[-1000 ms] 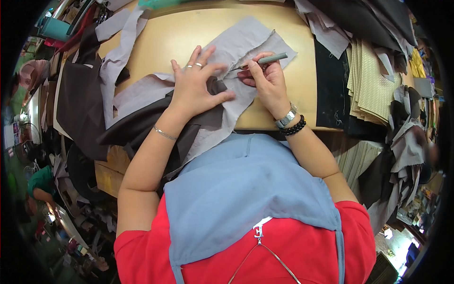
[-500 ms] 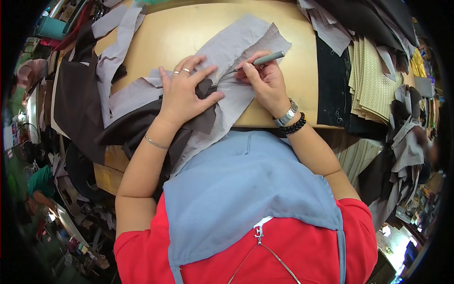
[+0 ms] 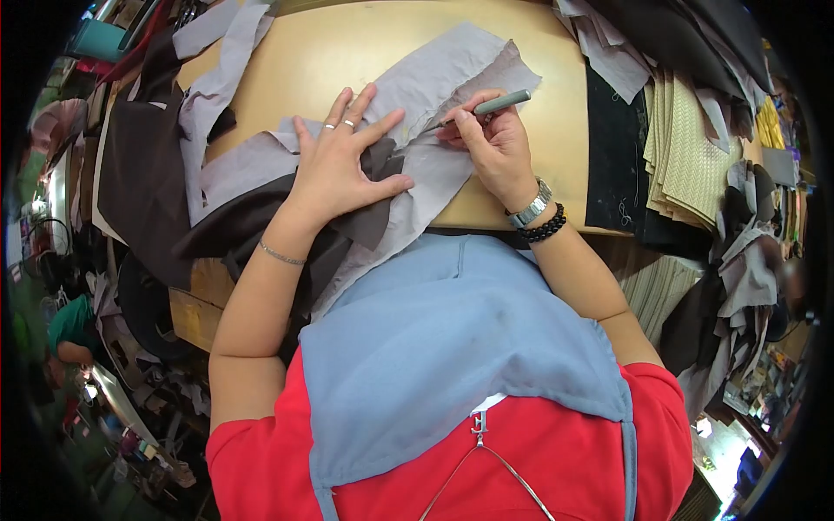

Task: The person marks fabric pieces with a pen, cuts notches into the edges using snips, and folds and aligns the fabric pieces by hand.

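The grey cloth [image 3: 443,74] lies on the tabletop [image 3: 560,130] between and beneath the two hands, one end reaching toward the far edge, the other running over the near edge beside the apron [image 3: 469,330]. A creased fold line crosses it just between the hands. The left hand [image 3: 334,165] is spread wide, palm down, gripping nothing: its index fingertip rests by the fold, and its thumb lies over a dark piece [image 3: 369,221] that sits on the cloth and is partly hidden by the palm. The right hand [image 3: 495,143], apart from the left, is closed around a tool [image 3: 504,102] with a grey handle, held like a pen and slanting up toward the tabletop's far right corner. Its tip points at the fold; whether it touches the cloth cannot be told. Two rings are on the left hand; a watch [image 3: 532,204] and black beads [image 3: 543,226] circle the right wrist. Toward the tabletop's left edge lie grey strips [image 3: 230,69] and a large dark cloth [image 3: 143,191] that hangs past the near left corner. Along the right edge runs a black strip [image 3: 612,156], with cream woven sheets [image 3: 686,148] beyond it and dark cloths [image 3: 669,35] piled by the far right corner.
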A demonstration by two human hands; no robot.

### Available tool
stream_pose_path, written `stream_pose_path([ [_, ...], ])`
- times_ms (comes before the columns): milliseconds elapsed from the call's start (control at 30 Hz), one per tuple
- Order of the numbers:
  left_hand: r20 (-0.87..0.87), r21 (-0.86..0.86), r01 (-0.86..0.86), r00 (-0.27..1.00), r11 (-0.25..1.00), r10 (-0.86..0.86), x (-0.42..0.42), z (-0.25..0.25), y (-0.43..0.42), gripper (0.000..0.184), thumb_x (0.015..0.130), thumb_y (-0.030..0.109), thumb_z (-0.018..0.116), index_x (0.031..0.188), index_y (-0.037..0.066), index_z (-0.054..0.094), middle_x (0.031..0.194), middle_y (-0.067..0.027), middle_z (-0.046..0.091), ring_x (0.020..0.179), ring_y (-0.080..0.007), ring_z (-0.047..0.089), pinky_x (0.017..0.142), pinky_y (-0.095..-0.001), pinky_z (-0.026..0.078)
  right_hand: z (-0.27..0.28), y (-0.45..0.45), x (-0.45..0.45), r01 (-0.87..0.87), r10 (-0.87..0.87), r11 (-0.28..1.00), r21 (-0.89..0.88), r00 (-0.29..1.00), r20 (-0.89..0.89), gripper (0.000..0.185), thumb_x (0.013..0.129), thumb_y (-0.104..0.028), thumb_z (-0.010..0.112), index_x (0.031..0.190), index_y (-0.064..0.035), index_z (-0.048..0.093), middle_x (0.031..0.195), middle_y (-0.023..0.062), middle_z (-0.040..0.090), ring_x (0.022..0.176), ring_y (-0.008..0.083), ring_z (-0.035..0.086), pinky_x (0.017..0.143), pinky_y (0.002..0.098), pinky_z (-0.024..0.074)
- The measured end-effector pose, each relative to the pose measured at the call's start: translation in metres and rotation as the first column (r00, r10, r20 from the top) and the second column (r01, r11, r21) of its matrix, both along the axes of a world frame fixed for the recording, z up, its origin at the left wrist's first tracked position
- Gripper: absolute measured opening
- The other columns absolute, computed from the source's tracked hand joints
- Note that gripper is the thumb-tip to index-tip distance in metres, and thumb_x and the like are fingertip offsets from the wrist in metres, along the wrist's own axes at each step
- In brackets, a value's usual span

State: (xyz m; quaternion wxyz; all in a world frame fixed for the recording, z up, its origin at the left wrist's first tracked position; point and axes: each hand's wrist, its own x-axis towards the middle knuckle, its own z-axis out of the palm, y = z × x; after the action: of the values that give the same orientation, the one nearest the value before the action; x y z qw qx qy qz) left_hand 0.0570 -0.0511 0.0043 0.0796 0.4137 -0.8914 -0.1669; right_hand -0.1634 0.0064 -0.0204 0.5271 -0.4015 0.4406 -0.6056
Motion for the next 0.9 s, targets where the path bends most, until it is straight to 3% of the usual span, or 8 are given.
stream_pose_path([
  [367,-0.009,-0.011,-0.008,1.000,1.000,0.008,-0.0003,-0.0027,0.0006,0.082,0.064,0.061,0.077,0.139,0.035,0.054,0.158,-0.0065,0.032,0.147,-0.0344,0.024,0.104,-0.0799,0.010,-0.0010,-0.0009,-0.0008,-0.015,0.012,1.000,-0.027,0.992,-0.129,0.016,0.097,-0.005,0.057,0.110,-0.0036,0.047,0.100,0.0072,0.064,0.086,0.0107,0.065,0.080,0.0259,0.0570],
  [467,-0.010,-0.020,-0.018,1.000,1.000,0.018,-0.0011,-0.0028,0.0013,0.081,0.066,0.061,0.077,0.139,0.035,0.054,0.158,-0.0063,0.032,0.147,-0.0336,0.024,0.104,-0.0796,0.010,0.0005,0.0001,0.0011,0.015,-0.016,1.000,-0.016,0.999,-0.034,0.016,0.097,-0.005,0.057,0.109,-0.0036,0.047,0.100,0.0073,0.064,0.086,0.0108,0.066,0.079,0.0259,0.0576],
  [667,-0.008,-0.033,-0.023,1.000,0.999,0.023,-0.0019,-0.0030,0.0024,0.079,0.067,0.061,0.076,0.138,0.036,0.054,0.158,-0.0060,0.032,0.148,-0.0323,0.023,0.105,-0.0788,0.011,-0.0008,-0.0004,0.0003,0.033,-0.033,0.999,0.034,0.999,-0.011,0.016,0.097,-0.006,0.057,0.109,-0.0034,0.047,0.099,0.0070,0.064,0.085,0.0111,0.066,0.078,0.0257,0.0576],
  [900,-0.019,-0.040,-0.030,0.999,0.999,0.029,-0.0024,-0.0023,0.0032,0.077,0.068,0.061,0.075,0.137,0.035,0.055,0.158,-0.0063,0.033,0.148,-0.0314,0.024,0.105,-0.0785,0.011,-0.0049,-0.0018,0.0007,-0.010,0.001,0.998,-0.058,0.986,-0.167,0.016,0.096,-0.005,0.058,0.109,-0.0031,0.049,0.098,0.0071,0.064,0.084,0.0116,0.066,0.075,0.0255,0.0571],
])
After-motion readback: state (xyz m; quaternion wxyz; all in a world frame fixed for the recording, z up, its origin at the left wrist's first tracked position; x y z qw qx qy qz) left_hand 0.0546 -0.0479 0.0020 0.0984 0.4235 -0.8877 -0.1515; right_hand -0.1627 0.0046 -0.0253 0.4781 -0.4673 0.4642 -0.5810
